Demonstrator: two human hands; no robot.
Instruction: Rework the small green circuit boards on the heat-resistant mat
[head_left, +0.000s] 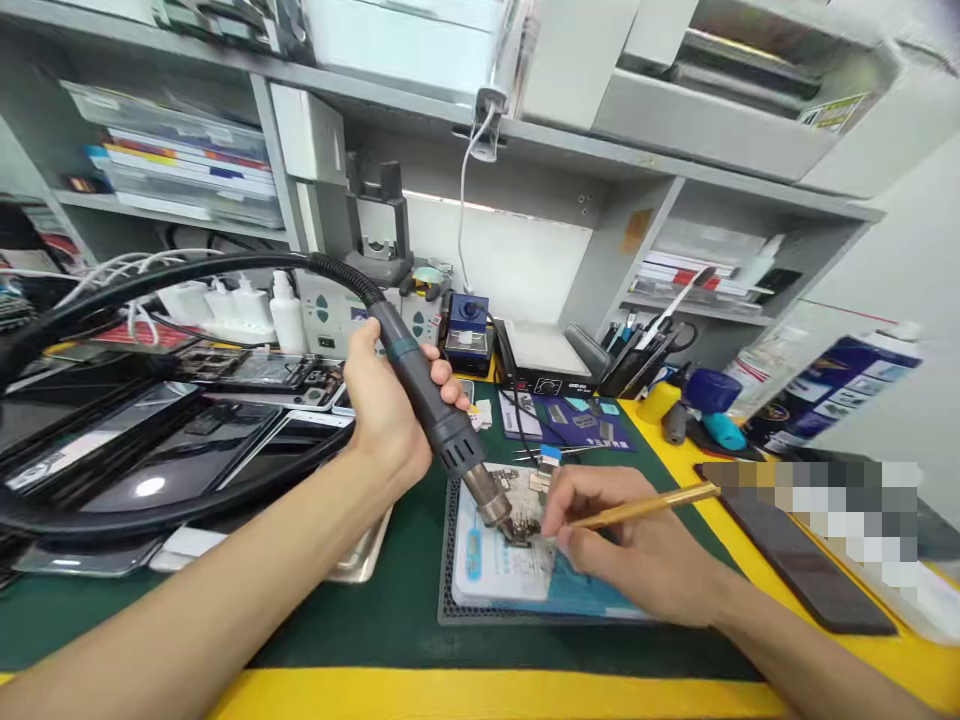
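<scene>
Obscuring circuit board [523,538] partly: metal nozzle [487,496]

Matt plastic handle [420,385], metal nozzle [487,496]

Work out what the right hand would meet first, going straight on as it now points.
The right hand would probably first meet the small circuit board by the metal nozzle; depth is unclear.

— What is seen at the left?
— Several dark phones [199,455] are laid close together there, and behind them a white bottle [286,315] is placed. Above, clear boxes [172,120] are kept on a shelf [161,210].
— And at the right?
— Thin tools [675,302] are held in a black holder [624,374]; nearer the wall, a blue-and-white can [844,380] is seen.
</scene>
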